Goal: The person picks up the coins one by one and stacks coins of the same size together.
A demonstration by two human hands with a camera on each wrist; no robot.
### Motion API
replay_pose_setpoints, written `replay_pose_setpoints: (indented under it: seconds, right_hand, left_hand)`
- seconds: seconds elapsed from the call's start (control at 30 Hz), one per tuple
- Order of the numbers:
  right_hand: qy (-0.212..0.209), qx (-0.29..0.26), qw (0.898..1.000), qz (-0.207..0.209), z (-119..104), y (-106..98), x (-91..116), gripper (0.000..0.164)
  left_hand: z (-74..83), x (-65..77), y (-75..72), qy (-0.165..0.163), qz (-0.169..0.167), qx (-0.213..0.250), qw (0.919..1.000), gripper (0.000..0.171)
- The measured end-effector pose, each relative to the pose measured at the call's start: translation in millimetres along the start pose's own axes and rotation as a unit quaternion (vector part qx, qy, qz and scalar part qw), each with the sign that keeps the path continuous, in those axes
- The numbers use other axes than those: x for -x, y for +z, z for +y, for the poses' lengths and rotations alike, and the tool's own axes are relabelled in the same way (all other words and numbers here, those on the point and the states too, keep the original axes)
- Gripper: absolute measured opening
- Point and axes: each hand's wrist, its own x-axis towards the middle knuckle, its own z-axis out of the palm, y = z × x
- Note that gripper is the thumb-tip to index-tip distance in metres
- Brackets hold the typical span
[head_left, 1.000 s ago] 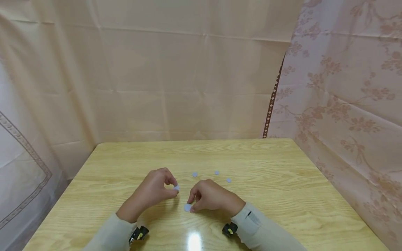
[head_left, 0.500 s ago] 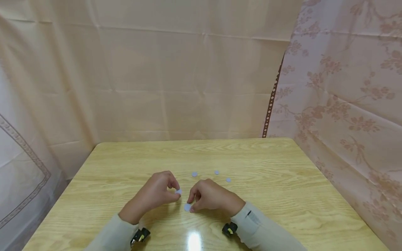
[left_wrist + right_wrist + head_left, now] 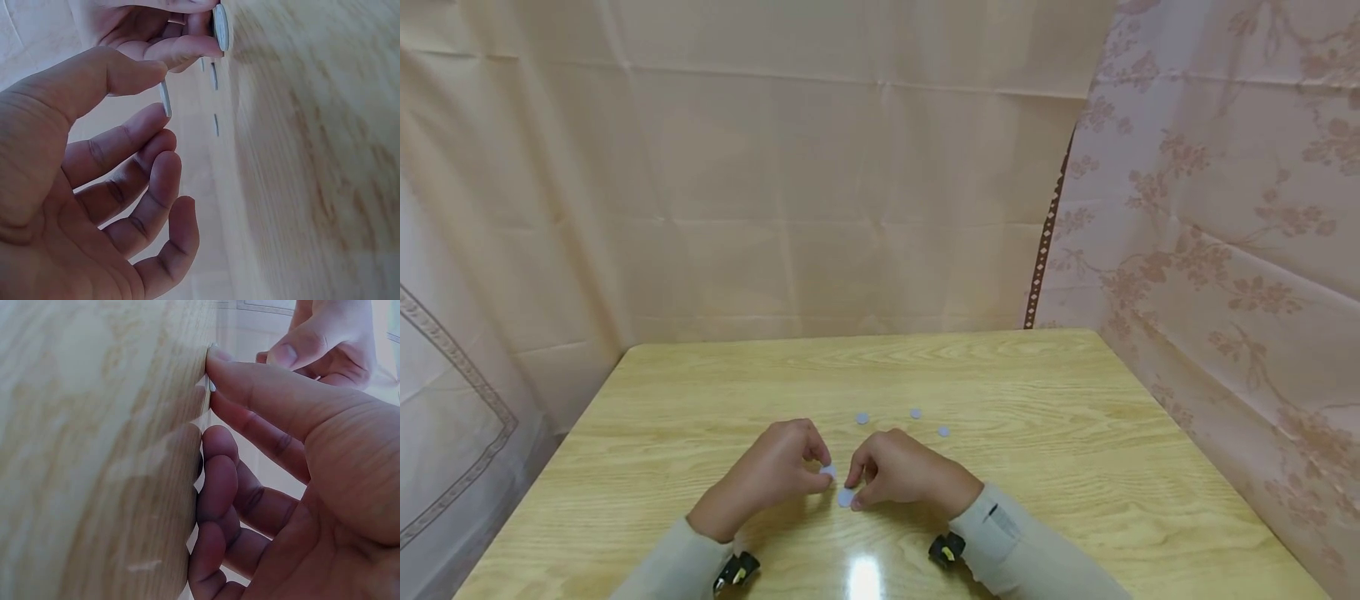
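My left hand pinches a small pale round disc, coin-sized, between thumb and index finger. In the left wrist view it stands edge-on above the table, the other fingers loosely bent below it. My right hand rests low on the table, thumb and index finger gripping the edges of a second pale disc. In the head view the left hand's disc is just up and left of this one. The right wrist view mostly hides the right disc behind the thumb.
Three more pale discs lie flat beyond the hands: one at left, one at the back and one at right. The wooden table ends at a beige curtain, with a floral cloth on the right.
My left hand has moved right and toward me with its disc, closing in on the right hand. The right hand and its disc stay put.
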Motion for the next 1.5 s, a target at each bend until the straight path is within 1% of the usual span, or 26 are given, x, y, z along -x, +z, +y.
replay_pose_setpoints:
  seconds: [0.17, 0.4, 0.47, 0.7, 0.9, 1.23, 1.5]
  right_hand:
    - [0.000, 0.006, 1.000, 0.001, 0.4, 0.8, -2.0, 0.013]
    - [0.003, 0.000, 1.000, 0.000, -1.5, 0.0, 0.1, 0.012]
    - [0.003, -0.002, 1.000, 0.001, -1.5, 0.1, 0.3, 0.012]
    - [0.007, -0.002, 1.000, 0.003, -0.4, 0.0, -0.1, 0.012]
    - [0.006, 0.000, 1.000, 0.006, -0.6, 0.5, -0.7, 0.013]
    - [0.005, 0.015, 1.000, 0.009, -0.6, 0.5, -1.4, 0.013]
    - [0.009, 0.017, 1.000, 0.007, -0.7, 0.1, -1.5, 0.013]
  left_hand:
    - [-2.4, 1.8, 1.2, 0.010, -0.015, 0.010, 0.9998, 0.010]
    - [-5.6, 2.2, 6.2, 0.006, -0.042, 0.016, 0.9990, 0.012]
    - [-6.2, 2.8, 7.6, 0.009, -0.046, 0.019, 0.9987, 0.013]
    - [-6.6, 3.3, 10.9, 0.002, -0.064, 0.032, 0.9974, 0.015]
    - [-7.0, 3.7, 14.0, -0.001, -0.071, 0.033, 0.9969, 0.015]
    - [-6.7, 2.6, 17.9, 0.008, -0.079, 0.040, 0.9961, 0.014]
    - [-2.0, 2.6, 18.1, 0.008, -0.086, 0.036, 0.9956, 0.013]
